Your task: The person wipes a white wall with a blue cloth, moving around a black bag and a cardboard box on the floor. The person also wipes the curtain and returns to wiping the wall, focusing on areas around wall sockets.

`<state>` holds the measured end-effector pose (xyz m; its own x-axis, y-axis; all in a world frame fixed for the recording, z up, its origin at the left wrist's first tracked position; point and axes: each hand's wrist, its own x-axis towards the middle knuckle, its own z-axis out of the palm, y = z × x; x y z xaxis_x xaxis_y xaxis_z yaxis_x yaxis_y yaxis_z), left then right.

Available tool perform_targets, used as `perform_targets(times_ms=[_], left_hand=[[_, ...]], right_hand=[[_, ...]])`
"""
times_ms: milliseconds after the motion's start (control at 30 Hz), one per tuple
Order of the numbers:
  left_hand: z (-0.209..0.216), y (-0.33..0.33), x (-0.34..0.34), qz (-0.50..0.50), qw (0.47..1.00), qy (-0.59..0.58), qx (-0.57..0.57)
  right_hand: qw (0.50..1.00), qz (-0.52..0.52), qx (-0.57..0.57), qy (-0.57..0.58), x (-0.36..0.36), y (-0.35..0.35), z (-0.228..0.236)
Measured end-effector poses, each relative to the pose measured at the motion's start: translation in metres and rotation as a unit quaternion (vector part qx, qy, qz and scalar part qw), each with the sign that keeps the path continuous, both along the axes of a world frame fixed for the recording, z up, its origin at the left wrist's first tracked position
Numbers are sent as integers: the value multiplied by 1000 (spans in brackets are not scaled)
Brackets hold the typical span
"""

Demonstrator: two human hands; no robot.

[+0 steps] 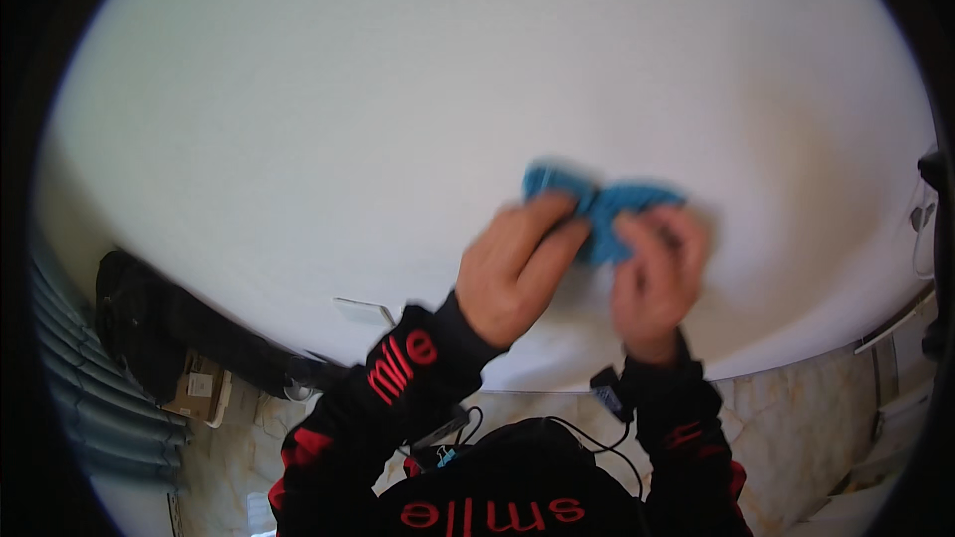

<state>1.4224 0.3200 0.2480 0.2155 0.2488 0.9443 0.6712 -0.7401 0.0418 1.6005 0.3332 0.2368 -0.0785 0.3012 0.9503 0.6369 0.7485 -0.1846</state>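
A bunched blue cloth is between my two hands, above or against a broad white surface. It is smeared by motion, so I cannot tell whether it is one piece or two. My left hand is closed on its left part, fingers bent over the lower edge. On the right part, my right hand pinches the cloth with thumb and curled fingers, also blurred. The cloth spreads out on both sides of a narrower middle.
A small flat whitish object lies near the white surface's lower left edge. Beyond that edge are a dark bag, a cardboard box, a blue curtain and a marbled floor. Black cables hang by my right arm.
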Motion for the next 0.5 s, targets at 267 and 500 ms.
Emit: perform_targets(times_ms=[267,500], left_hand=[[-51,-17,22,2,1000,1,-30],[-32,-5,22,-7,999,-15,-45]], right_hand=[[999,16,6,37,-4,-18,-64],[1000,15,-22,4,20,-7,-28]])
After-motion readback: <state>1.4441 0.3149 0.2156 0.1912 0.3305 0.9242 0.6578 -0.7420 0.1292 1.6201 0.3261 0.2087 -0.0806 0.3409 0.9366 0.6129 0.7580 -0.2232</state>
